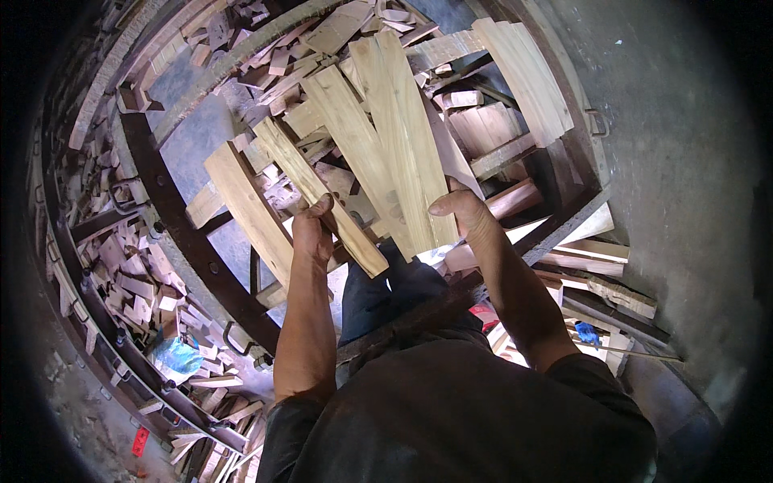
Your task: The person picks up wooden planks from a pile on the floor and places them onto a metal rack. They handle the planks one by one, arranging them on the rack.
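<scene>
My left hand (313,228) is closed around a narrow wooden board (310,181), thumb on top, its near end pointing at my waist. With my right hand (463,209) I grip the near right edge of a wide pale board (398,137), the thumb pressed on its face. Beside it, overlapping its left edge, lies another wide board (346,121); whether my right fingers also reach that one is hidden. Left of my left hand, a separate plank (251,211) lies across the dark metal frame. The undersides of both held boards and the fingertips below are out of sight.
A dark metal frame (185,221) curves around on the left, with heaps of wood offcuts (133,278) beyond it. Stacked planks (523,80) lie at the far right. More boards (596,262) jut out by my right elbow, near the grey concrete floor (676,161).
</scene>
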`<action>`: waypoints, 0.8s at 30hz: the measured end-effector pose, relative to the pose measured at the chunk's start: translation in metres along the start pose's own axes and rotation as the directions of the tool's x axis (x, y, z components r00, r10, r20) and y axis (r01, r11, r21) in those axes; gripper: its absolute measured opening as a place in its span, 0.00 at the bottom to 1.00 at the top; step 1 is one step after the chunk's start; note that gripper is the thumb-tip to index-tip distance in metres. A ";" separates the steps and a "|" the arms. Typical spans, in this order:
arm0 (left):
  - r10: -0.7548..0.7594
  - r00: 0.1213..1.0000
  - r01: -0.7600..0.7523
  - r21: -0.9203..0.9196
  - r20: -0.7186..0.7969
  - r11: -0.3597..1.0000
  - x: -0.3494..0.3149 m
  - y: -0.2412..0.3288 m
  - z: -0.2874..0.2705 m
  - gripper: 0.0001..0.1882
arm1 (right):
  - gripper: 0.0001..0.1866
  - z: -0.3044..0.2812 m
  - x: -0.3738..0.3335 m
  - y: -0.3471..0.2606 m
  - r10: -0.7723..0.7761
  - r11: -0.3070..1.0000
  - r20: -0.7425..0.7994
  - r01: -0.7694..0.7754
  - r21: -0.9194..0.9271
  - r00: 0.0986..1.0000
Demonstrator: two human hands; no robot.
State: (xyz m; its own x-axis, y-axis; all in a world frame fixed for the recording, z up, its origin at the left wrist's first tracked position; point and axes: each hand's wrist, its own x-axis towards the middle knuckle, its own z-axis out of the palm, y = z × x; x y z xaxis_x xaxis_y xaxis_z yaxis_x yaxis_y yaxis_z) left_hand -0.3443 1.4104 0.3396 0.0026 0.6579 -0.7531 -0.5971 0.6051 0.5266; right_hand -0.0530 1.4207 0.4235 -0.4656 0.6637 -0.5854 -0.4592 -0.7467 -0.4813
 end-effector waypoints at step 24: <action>0.752 0.654 -0.678 -0.375 0.083 0.632 -0.268 0.120 0.100 0.41 | 0.46 0.193 -0.077 -0.056 0.138 0.803 0.490 0.193 -0.564 0.861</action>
State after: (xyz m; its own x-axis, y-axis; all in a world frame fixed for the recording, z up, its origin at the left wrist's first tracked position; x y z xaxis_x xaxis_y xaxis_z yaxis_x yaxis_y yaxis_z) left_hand -0.3365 1.3509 0.6439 -0.3808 0.9224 -0.0644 -0.6799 -0.2322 0.6955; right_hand -0.1372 1.4199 0.6215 -0.8348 0.4903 -0.2506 -0.0313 -0.4966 -0.8674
